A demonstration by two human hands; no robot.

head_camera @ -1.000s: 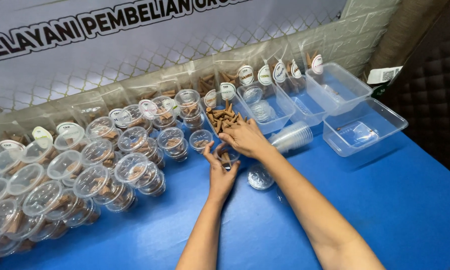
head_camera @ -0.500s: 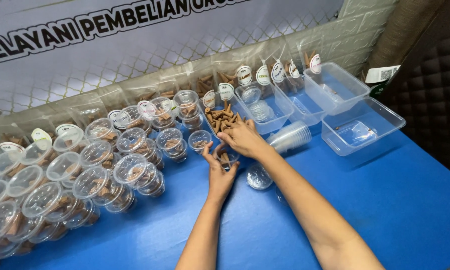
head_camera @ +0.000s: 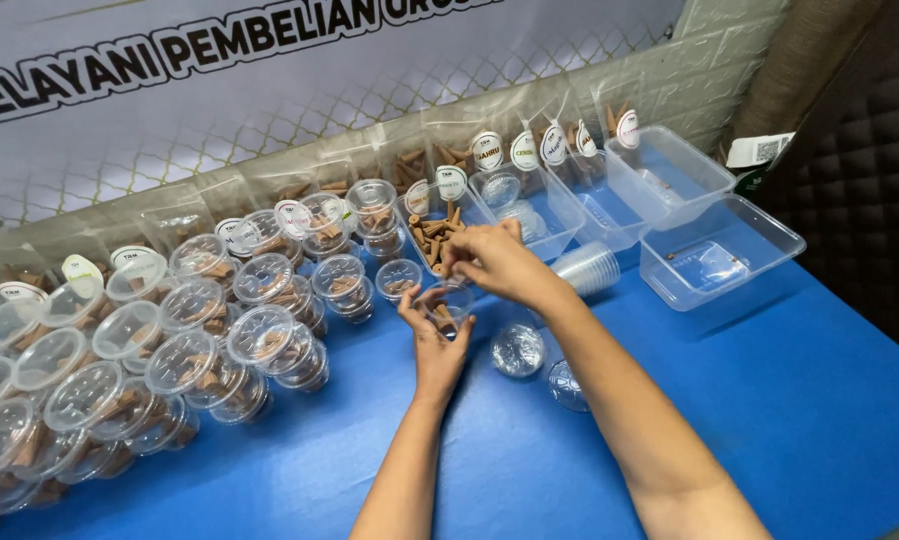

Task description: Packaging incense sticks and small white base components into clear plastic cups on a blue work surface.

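Near edge: blue table top (head_camera: 790, 420), bare at 5 o'clock. Both forearms enter from 6 o'clock.

Centre: left hand (head_camera: 438, 345) wraps thumb and fingers around a small clear cup (head_camera: 446, 303), which stands on the table with a few brown cones inside. Two loose clear lids (head_camera: 519, 350) lie just beside it at 4 o'clock; the second, nearer one shows now that the right forearm has shifted.

Right hand (head_camera: 492, 262): a second ago it lay low over the cup mouth, fingers down. Now it is raised and drawn toward 12 o'clock, fingers curled together over the near edge of the open tray of brown cones (head_camera: 437, 238). Whether a cone is pinched between them I cannot tell. Reading: one placement into the cup looks finished and the hand is back at the supply; cup not yet lidded.

At 9 o'clock: a crowd of lidded filled cups (head_camera: 185, 345), stacked and touching.

Farther, 1–2 o'clock: a sideways stack of empty cups (head_camera: 590, 268), then empty clear containers (head_camera: 720, 250).

Far: row of labelled pouches (head_camera: 490, 150) against the wall.
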